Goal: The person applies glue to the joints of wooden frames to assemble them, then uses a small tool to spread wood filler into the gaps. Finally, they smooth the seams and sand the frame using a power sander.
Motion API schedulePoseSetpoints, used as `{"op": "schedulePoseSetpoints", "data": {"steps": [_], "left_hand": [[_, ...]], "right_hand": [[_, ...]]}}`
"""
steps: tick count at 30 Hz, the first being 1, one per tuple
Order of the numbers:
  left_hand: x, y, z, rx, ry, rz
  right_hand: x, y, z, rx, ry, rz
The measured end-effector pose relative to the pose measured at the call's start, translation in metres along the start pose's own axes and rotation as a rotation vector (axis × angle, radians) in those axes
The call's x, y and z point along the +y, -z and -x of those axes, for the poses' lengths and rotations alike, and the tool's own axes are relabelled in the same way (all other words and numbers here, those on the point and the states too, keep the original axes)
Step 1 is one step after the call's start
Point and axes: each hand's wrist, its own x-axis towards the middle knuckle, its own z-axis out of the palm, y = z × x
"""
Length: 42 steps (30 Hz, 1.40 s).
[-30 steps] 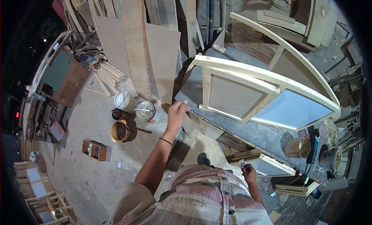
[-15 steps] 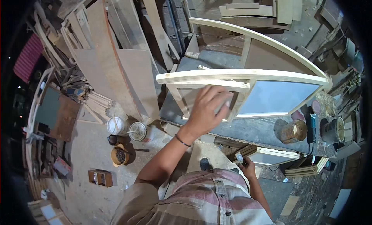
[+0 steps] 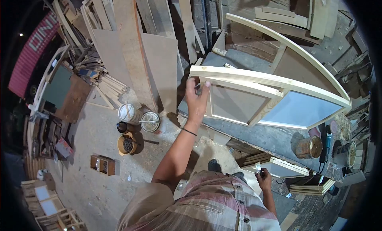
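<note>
A curved-top wooden frame (image 3: pixel 246 80) stands on the dark workbench, with a brownish panel on its left side and a pale blue panel on its right. My left hand (image 3: pixel 197 101) grips the frame's left end, thumb in front and fingers around the end post. A loose wooden strip (image 3: pixel 250 88) lies slanted just below the curved top rail. Low on the right, my right hand (image 3: pixel 264 180) is closed on a small whitish bottle-like thing (image 3: pixel 258 167), too small to make out fully. Behind stands a second curved frame (image 3: pixel 296 48).
The workbench (image 3: pixel 234 131) carries a rusty tin (image 3: pixel 309 147), a blue-black power tool (image 3: pixel 327 145) and a grey bucket (image 3: pixel 345 154). More frames (image 3: pixel 282 168) lean below its front. Two paint buckets (image 3: pixel 150 122), a bowl of dark bits (image 3: pixel 127 144) and a wooden box (image 3: pixel 102 165) sit on the floor.
My left hand has moved left along the frame, from beside the loose strip to the frame's left end, and closed there. The view has swung left. My right hand still holds the small thing.
</note>
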Motion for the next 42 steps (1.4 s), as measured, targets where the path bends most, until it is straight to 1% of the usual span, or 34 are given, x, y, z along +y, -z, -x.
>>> {"op": "schedulePoseSetpoints", "data": {"steps": [1, 2, 3, 5, 6, 9, 12, 13, 18, 20, 24, 27, 30, 31, 33, 34, 36, 37, 38, 40, 41, 42], "left_hand": [[0.004, -0.004, -0.003, -0.044, -0.016, 0.068], [0.004, -0.005, -0.003, -0.044, -0.01, 0.069], [0.003, -0.007, -0.003, -0.043, -0.002, 0.088], [0.002, -0.011, -0.003, -0.042, -0.022, 0.114], [0.002, -0.011, -0.002, -0.046, -0.025, 0.113], [0.01, -0.012, 0.0, -0.045, -0.021, 0.114], [0.004, -0.008, -0.001, -0.079, -0.029, 0.106], [0.003, -0.005, 0.0, -0.089, 0.028, 0.1], [0.005, -0.005, -0.001, -0.108, 0.014, 0.153], [0.007, -0.002, -0.002, -0.159, 0.054, 0.193], [0.001, -0.011, 0.002, -0.139, 0.013, 0.175], [0.004, -0.022, 0.003, -0.05, 0.048, 0.2], [0.001, -0.022, 0.002, -0.052, 0.063, 0.189], [0.0, -0.021, 0.002, -0.051, 0.069, 0.203], [0.002, -0.02, 0.002, -0.064, 0.058, 0.217], [0.002, -0.019, 0.002, -0.086, 0.047, 0.231], [0.01, -0.019, 0.004, -0.074, 0.051, 0.238], [0.009, -0.018, 0.005, -0.09, 0.059, 0.229], [0.008, -0.016, 0.004, -0.113, 0.069, 0.22], [0.006, -0.012, 0.003, -0.132, 0.056, 0.22], [0.005, -0.01, 0.001, -0.158, 0.045, 0.229], [0.005, -0.009, -0.003, -0.186, 0.033, 0.24]], "right_hand": [[-0.002, 0.002, -0.003, -0.009, 0.021, -0.008], [-0.006, 0.005, -0.007, -0.016, 0.042, -0.018], [-0.039, 0.012, -0.003, 0.0, -0.033, -0.071], [-0.067, 0.019, -0.004, -0.013, -0.035, -0.057], [-0.07, 0.021, -0.004, -0.033, -0.033, -0.04], [-0.056, 0.018, -0.008, -0.028, -0.004, -0.058], [-0.045, 0.019, -0.009, -0.016, 0.02, -0.069], [-0.041, 0.02, -0.008, -0.012, 0.035, -0.063], [-0.047, 0.027, 0.006, -0.011, 0.001, -0.084], [-0.047, 0.029, 0.01, -0.015, -0.017, -0.116], [-0.032, 0.033, 0.011, -0.005, -0.001, -0.099], [-0.03, 0.038, 0.012, 0.005, -0.026, -0.086], [-0.037, 0.048, 0.013, 0.007, -0.028, -0.088], [-0.026, 0.047, 0.01, 0.0, -0.024, -0.082], [-0.004, 0.043, 0.004, -0.009, 0.088, -0.159], [0.002, 0.043, 0.004, -0.018, 0.094, -0.154], [-0.004, 0.046, 0.004, -0.033, 0.065, -0.161], [-0.007, 0.048, 0.003, -0.054, 0.059, -0.087], [-0.013, 0.049, 0.001, -0.061, 0.065, -0.089], [-0.022, 0.044, 0.003, -0.059, -0.013, -0.188], [-0.027, 0.042, 0.001, -0.057, 0.028, -0.224], [-0.034, 0.039, 0.004, -0.049, 0.023, -0.23]]}}
